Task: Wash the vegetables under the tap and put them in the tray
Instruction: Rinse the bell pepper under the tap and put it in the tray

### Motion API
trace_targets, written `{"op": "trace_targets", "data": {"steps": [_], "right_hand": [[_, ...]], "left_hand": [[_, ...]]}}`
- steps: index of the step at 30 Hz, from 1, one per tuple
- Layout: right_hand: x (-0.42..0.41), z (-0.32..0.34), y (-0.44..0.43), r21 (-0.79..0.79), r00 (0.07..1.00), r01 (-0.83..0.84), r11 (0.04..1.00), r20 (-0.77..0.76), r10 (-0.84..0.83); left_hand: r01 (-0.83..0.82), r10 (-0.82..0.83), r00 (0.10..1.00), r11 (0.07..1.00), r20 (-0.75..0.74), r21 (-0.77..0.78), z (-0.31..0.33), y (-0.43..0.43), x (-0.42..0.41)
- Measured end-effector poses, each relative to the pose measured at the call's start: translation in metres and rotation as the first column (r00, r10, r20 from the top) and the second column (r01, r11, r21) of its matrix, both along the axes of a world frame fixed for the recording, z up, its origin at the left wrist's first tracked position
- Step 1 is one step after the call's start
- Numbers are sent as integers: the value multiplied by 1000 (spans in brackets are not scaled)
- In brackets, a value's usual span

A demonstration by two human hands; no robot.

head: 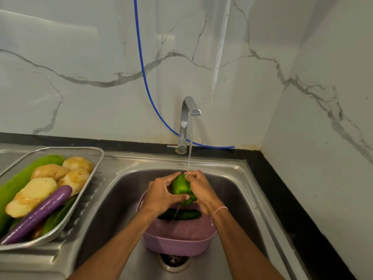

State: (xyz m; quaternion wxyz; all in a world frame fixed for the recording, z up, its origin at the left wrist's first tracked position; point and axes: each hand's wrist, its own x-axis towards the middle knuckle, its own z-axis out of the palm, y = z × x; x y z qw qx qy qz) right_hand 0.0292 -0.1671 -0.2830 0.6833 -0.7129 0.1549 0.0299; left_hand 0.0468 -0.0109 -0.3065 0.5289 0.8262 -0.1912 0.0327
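I hold a green bell pepper [182, 187] over the sink, under the water stream running from the chrome tap [188, 116]. My left hand [161, 194] grips its left side with the thumb curled across the front. My right hand [200, 187] grips its right side and top. Below the pepper a pink basket [179, 239] stands in the sink and holds a dark green cucumber [188, 215]. On the drainboard at the left a metal mesh tray [88, 197] holds several potatoes [50, 171], a purple eggplant [40, 213] and long green vegetables [18, 181].
The steel sink [238, 190] has a drain [173, 259] just in front of the basket. A blue hose [141, 57] hangs down the marble wall behind the tap. A black counter edge runs along the right of the sink.
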Motion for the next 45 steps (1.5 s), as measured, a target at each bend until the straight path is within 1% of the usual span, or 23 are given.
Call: {"op": "trace_targets", "data": {"steps": [3,4,5,7,9,11,13,14,16,18,19,20,22,24,25,29,31,34,36,38,40,43,45], "right_hand": [[7,-7,-4,-91,988,150,984,37,-148],[8,-8,-6,-100,985,173,980,40,-169],[8,-9,-6,-102,984,178,979,35,-175],[8,-8,-6,-69,988,156,985,17,-155],[6,-4,-5,43,995,97,994,29,-98],[5,-1,-2,201,998,-9,979,67,-4],[0,3,-1,368,994,-100,924,84,74],[-2,4,0,426,990,-133,895,90,105],[-4,3,-1,454,982,-188,871,106,157],[-4,0,-1,403,975,-221,888,103,196],[-4,-4,0,344,973,-229,911,95,209],[-4,-6,1,255,972,-233,938,92,216],[-4,-9,1,10,967,-232,973,115,229],[-7,-10,-1,-215,953,-214,953,170,252],[-7,-11,-2,-277,943,-199,940,207,260],[-7,-14,-5,-381,896,-188,905,312,317],[-5,-15,-2,-402,888,-163,901,338,311],[-3,-14,2,-446,902,-42,894,367,225],[-1,-14,6,-433,922,16,901,356,155],[-2,-13,8,-433,940,68,899,330,88],[-1,-12,7,-425,956,84,901,288,47],[2,-10,5,-284,976,-9,959,206,70],[1,-7,5,-96,981,-115,989,145,129]], "left_hand": [[62,-89,985,982,149,178,4,0,-3],[72,-107,981,974,160,215,4,-1,-3],[81,-114,982,974,149,212,4,-1,-4],[83,-92,993,991,78,108,3,-2,-5],[36,-36,999,999,15,11,2,-2,-5],[-27,26,999,998,-27,-51,1,0,-3],[-43,36,997,995,-75,-85,2,1,-2],[-51,42,994,995,-100,-90,2,2,-2],[-89,75,987,992,-144,-93,0,4,-1],[-107,92,983,990,-157,-90,-1,5,0],[-105,91,983,991,-161,-80,-1,5,-1],[-98,86,984,993,-154,-71,0,4,-2],[-81,72,987,995,-142,-60,2,4,-4],[-73,62,989,995,-137,-75,4,3,-5],[-68,57,989,994,-135,-81,5,3,-5],[-68,56,987,995,-150,-77,5,3,-6],[-105,95,984,993,-154,-59,7,0,-7],[-129,123,983,991,-139,-34,12,-5,-9],[-91,82,983,994,-166,-52,12,-6,-10],[-32,8,972,995,-234,-98,10,-9,-13],[-4,-25,960,994,-281,-105,7,-12,-14],[18,-35,960,998,-278,-63,5,-13,-14],[-14,6,965,999,-263,-30,3,-11,-12]]}}
